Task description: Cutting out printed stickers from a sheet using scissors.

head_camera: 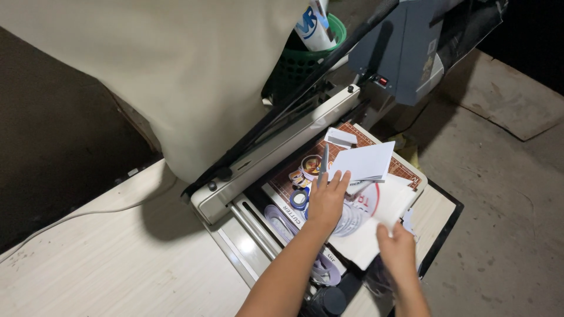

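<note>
My left hand (326, 199) lies flat, fingers spread, on printed sheets spread over the bed of a paper cutter (270, 155). Its fingertips touch the lower edge of a small stack of white paper (365, 161). My right hand (398, 249) pinches the near corner of a large white sheet (382, 220) that lies to the right on the cutter bed. A red-brown cutting mat (405, 164) with a grid shows under the papers. A small folded white slip (339, 138) rests at the far end of the mat.
The cutter's long black lever arm (305, 88) is raised diagonally toward the upper right. A green basket (299, 61) holding a rolled item stands behind it, beside a grey machine (405, 50). A pale cloth (176, 70) hangs at the left. Light wooden tabletop (117, 258) extends left; concrete floor lies right.
</note>
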